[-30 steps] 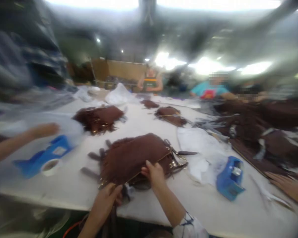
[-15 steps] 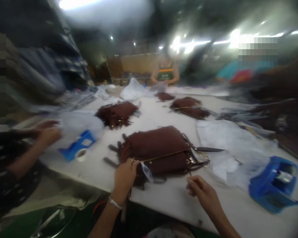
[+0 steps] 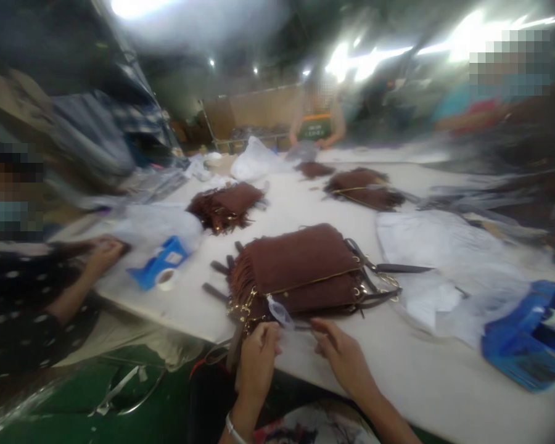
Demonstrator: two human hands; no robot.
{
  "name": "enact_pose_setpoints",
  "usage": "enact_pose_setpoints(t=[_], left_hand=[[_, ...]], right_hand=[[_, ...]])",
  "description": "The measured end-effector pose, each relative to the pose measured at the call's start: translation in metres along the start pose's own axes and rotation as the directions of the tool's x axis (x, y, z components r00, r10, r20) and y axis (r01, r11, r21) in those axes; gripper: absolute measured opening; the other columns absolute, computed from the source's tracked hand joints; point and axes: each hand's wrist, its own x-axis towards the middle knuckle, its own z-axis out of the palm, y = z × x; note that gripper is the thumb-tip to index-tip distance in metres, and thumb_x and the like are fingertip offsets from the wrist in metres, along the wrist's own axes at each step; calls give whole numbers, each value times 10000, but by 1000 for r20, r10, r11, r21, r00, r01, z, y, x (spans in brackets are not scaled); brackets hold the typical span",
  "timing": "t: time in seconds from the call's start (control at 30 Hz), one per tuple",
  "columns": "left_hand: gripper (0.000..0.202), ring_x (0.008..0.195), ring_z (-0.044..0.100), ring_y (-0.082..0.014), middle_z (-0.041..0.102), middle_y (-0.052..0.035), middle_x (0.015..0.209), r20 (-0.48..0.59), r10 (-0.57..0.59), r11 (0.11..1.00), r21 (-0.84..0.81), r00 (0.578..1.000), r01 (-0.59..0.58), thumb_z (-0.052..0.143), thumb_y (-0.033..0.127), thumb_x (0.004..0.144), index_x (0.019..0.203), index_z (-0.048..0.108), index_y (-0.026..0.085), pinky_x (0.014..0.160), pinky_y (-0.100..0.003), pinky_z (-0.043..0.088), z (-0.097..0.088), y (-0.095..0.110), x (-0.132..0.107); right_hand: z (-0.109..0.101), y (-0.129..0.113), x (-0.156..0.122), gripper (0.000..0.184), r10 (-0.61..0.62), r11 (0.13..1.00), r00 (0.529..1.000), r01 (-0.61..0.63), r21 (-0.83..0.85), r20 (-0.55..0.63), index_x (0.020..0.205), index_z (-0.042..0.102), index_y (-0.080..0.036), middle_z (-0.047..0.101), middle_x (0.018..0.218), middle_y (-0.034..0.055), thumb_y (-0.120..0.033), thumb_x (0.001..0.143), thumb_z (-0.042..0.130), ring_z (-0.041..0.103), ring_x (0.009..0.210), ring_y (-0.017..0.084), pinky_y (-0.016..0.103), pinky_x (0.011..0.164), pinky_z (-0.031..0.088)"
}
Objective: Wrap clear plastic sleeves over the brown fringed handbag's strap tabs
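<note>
A brown fringed handbag (image 3: 300,262) lies on the table in front of me, with a gold zip, gold rings and dark straps. A small clear plastic wrapping (image 3: 280,311) hangs at its near left corner, beside a gold chain (image 3: 247,305). My left hand (image 3: 259,354) is closed at the bag's near edge, just below the wrapping. Facing it, my right hand (image 3: 342,354) has its fingers curled together. A thin dark strap runs between the two hands; what either hand's fingertips hold is too blurred to make out.
Other brown fringed bags (image 3: 229,205) (image 3: 365,188) lie farther back. A blue tape dispenser (image 3: 160,262) stands left, another blue dispenser (image 3: 531,336) right. White plastic sheets (image 3: 444,265) cover the right side. A co-worker's hands (image 3: 104,253) are at the left edge; other people stand behind.
My left hand has left the bag's gold corner fitting and come down to the near edge. My right hand has moved left towards it. The view has shifted slightly.
</note>
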Motion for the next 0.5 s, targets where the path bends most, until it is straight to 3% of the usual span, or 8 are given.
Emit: enact_pose_setpoints(t=[0.1, 0.2, 0.4, 0.5], left_hand=[[410, 468, 514, -121, 590, 8, 589, 53, -82, 973, -211, 995, 92, 526, 548, 836, 797, 630, 153, 483, -233, 385, 18, 2, 6], [368, 384, 368, -63, 483, 59, 527, 40, -118, 938, -324, 992, 124, 615, 510, 781, 686, 568, 158, 404, -204, 262, 26, 3, 12], [378, 387, 290, -44, 381, 86, 494, 55, -166, 897, -408, 985, 174, 645, 486, 754, 613, 473, 181, 395, -199, 189, 27, 0, 13], [380, 382, 284, -41, 366, 90, 489, 64, -168, 882, -436, 984, 179, 654, 477, 749, 603, 459, 185, 392, -199, 188, 26, 1, 12]], right_hand=[[28, -12, 9, 358, -138, 990, 989, 136, 41, 51, 1196, 575, -235, 698, 1068, 29, -246, 866, 439, 666, 785, 175, 292, 779, 497], [42, -22, 13, 280, -150, 986, 987, 146, 80, 49, 1094, 622, -235, 710, 1025, 29, -254, 877, 444, 663, 837, 187, 275, 751, 501], [36, -28, 3, 210, -73, 996, 997, 72, 54, 26, 932, 638, -241, 672, 735, -9, -348, 924, 458, 631, 648, 175, 265, 644, 486], [32, -25, -2, 219, -108, 993, 994, 109, 36, -23, 1061, 603, -251, 687, 895, 7, -330, 942, 438, 645, 743, 172, 268, 705, 500]])
